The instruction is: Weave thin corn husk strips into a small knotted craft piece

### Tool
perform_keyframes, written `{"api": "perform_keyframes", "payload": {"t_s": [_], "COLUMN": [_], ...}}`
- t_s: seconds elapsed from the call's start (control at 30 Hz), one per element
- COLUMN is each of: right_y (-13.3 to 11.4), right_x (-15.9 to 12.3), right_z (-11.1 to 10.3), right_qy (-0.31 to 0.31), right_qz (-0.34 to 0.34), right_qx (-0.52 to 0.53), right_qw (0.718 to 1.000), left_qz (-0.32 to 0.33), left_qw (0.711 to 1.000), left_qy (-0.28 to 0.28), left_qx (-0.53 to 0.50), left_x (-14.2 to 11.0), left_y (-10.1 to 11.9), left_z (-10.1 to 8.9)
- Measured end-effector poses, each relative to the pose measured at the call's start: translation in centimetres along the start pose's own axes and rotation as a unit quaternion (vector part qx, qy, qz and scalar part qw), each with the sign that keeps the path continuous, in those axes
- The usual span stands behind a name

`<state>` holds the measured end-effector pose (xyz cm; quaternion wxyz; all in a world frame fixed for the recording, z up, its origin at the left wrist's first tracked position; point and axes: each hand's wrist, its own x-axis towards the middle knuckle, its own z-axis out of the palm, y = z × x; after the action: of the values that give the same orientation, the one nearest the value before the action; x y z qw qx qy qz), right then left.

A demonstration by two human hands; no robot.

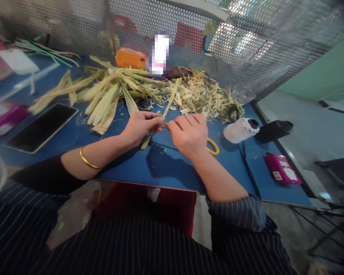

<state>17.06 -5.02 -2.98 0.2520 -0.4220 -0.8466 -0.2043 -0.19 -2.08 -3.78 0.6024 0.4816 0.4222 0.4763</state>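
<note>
Above the front part of the blue table, my left hand [142, 128] pinches a strip of dried corn husk [171, 99] between thumb and fingers. One end of the strip points up and away; another end hangs below the fingers. My right hand [189, 133] is closed close beside it, its fingers curled round a thin piece of the same husk that runs between both hands. Its fingertips are partly hidden. Past my left hand lies a bundle of long husks [103, 101]. Behind my right hand spreads a heap of shredded husk [202, 97].
A yellow-handled tool [213, 146], partly hidden, lies by my right wrist. To the right are a white thread cone [240, 130], a black thread cone [273, 131] and a purple box [282, 169]. A phone [43, 128] lies left; an orange packet [131, 58] stands behind, before a perforated metal screen [186, 19].
</note>
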Motion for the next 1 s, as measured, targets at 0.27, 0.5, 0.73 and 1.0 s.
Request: {"api": "perform_keyframes", "payload": {"t_s": [0.27,0.5,0.73,1.0], "right_y": [-2.6,-1.2,-0.2,-0.2], "right_x": [-0.2,0.5,0.8,0.8], "right_z": [1.5,2.8,2.6,2.3], "right_qy": [-0.039,0.056,0.114,0.203], "right_qz": [0.173,0.496,0.548,0.471], "right_qx": [0.259,0.669,0.696,0.682], "right_qw": [0.949,0.551,0.451,0.521], "left_qz": [0.013,-0.001,-0.051,-0.127], "left_qw": [0.999,1.000,0.997,0.983], "left_qy": [0.021,0.009,-0.026,-0.046], "left_qx": [-0.025,-0.029,-0.052,-0.128], "left_x": [0.3,0.5,0.2,0.7], "left_y": [-0.4,0.0,-0.2,0.1], "left_z": [0.0,-0.3,0.3,-0.3]}}
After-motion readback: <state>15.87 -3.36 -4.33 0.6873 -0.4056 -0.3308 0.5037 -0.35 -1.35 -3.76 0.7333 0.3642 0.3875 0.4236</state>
